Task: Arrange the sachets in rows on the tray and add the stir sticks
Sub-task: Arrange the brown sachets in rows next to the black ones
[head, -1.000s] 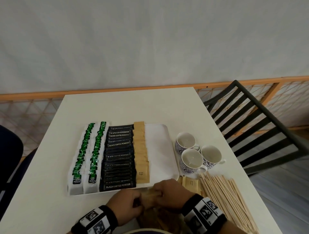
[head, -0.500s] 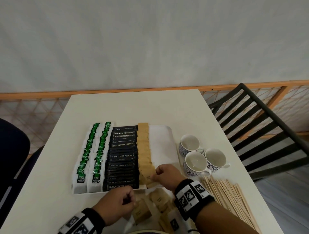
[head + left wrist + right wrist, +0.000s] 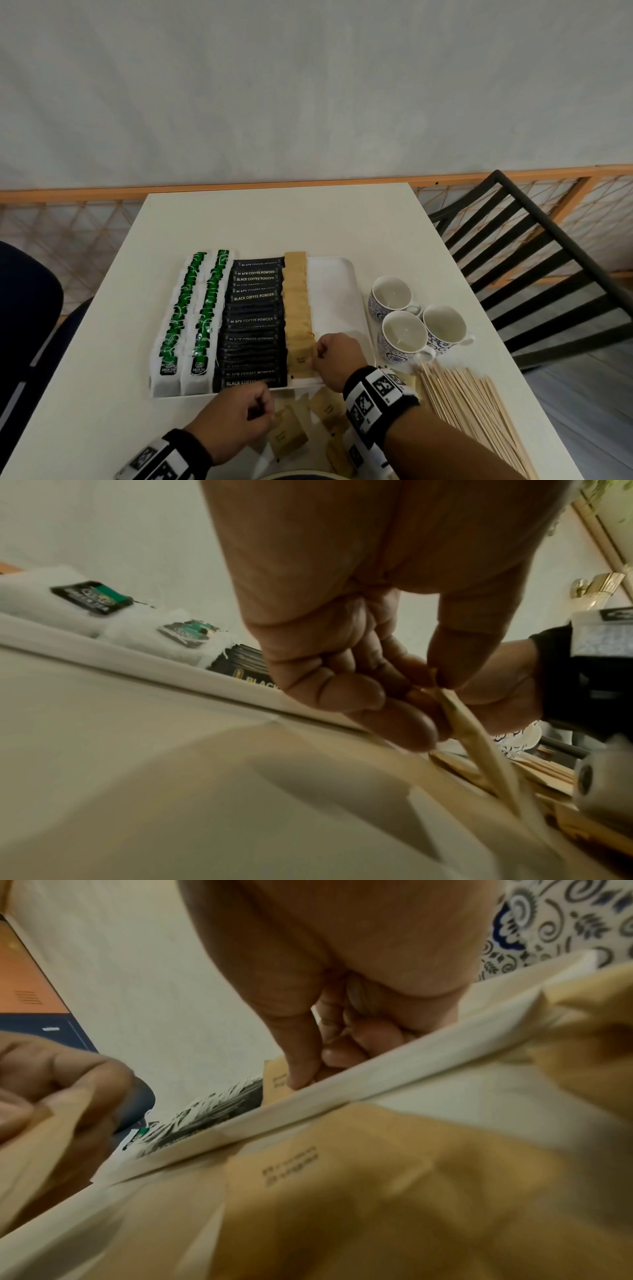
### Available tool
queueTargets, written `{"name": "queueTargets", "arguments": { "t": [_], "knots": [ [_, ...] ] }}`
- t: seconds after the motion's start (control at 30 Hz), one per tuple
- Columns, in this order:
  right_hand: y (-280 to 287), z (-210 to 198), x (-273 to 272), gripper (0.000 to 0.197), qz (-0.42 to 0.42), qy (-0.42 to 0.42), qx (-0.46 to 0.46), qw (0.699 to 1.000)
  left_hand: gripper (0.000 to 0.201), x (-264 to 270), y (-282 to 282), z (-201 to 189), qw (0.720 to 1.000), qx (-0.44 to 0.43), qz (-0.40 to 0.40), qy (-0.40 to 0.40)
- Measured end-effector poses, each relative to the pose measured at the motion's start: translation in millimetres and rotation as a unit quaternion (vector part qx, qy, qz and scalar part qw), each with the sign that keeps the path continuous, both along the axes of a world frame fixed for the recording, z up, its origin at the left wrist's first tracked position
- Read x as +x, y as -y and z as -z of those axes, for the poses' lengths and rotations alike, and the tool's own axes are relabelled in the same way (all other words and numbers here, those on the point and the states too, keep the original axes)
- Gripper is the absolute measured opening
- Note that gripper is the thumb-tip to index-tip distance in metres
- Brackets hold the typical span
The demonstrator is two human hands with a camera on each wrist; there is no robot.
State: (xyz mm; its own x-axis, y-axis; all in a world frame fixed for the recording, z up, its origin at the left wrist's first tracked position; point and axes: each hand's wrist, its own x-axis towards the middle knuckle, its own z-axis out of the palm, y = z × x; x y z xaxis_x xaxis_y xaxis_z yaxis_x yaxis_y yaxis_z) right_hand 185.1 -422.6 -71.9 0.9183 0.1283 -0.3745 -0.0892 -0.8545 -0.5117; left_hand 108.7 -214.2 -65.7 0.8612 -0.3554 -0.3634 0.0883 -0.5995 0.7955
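Head view: the right hand (image 3: 337,359) has moved from the loose pile at the frame's bottom up to the near end of the brown sachet row (image 3: 298,315) on the tray (image 3: 337,294), fingers curled at the last sachet, so that row is nearly full. The stir sticks (image 3: 476,407) lie lower right on the table (image 3: 274,219), untouched.

Left wrist view: the left hand (image 3: 359,669) pinches brown sachets (image 3: 479,750) just off the tray.

Right wrist view: the thumb presses a sachet inside the rim.
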Motion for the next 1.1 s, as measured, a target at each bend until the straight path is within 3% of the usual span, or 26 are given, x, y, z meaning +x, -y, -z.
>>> {"name": "queueTargets", "arguments": {
  "t": [0.17, 0.23, 0.33, 0.43, 0.53, 0.6, 0.67, 0.8, 0.9, 1.1],
  "knots": [
    [-1, 0, 0, 0.013, -0.006, -0.03, 0.012, 0.999, 0.014, 0, -1, -5, 1.0, -0.002, -0.006, -0.005],
    [-1, 1, 0, 0.017, 0.009, -0.033, 0.023, 0.999, 0.008, 0, -2, -6, 1.0, -0.002, -0.012, -0.009],
    [-3, 1, 0, 0.028, 0.019, -0.047, 0.032, 0.998, 0.018, 1, -3, -6, 1.0, 0.0, -0.021, -0.007],
    [-2, 0, -2, 0.039, 0.025, -0.053, 0.045, 0.997, 0.006, 4, -2, -11, 1.0, 0.003, -0.031, -0.001],
    [-1, -2, -6, 0.044, 0.024, -0.032, 0.073, 0.997, 0.02, 9, -4, -15, 0.999, 0.004, -0.05, 0.007],
    [-3, -6, -9, 0.037, 0.02, 0.005, 0.105, 0.994, 0.023, 13, -6, -18, 0.998, 0.001, -0.065, 0.018],
    [-5, -14, -10, 0.023, -0.004, 0.023, 0.132, 0.991, 0.024, 17, -5, -21, 0.997, -0.001, -0.078, 0.029],
    [-6, -25, -19, 0.032, -0.133, -0.04, 0.148, 0.979, 0.023, 25, 1, -25, 0.994, 0.007, -0.085, 0.062],
    [-3, -20, -23, 0.039, -0.18, -0.022, 0.097, 0.979, 0.021, 28, 11, -29, 0.992, 0.019, -0.089, 0.086],
    [14, -5, -14, 0.047, -0.058, 0.055, 0.063, 0.995, 0.026, 28, 14, -21, 0.979, 0.054, -0.153, 0.124]
  ]
}}
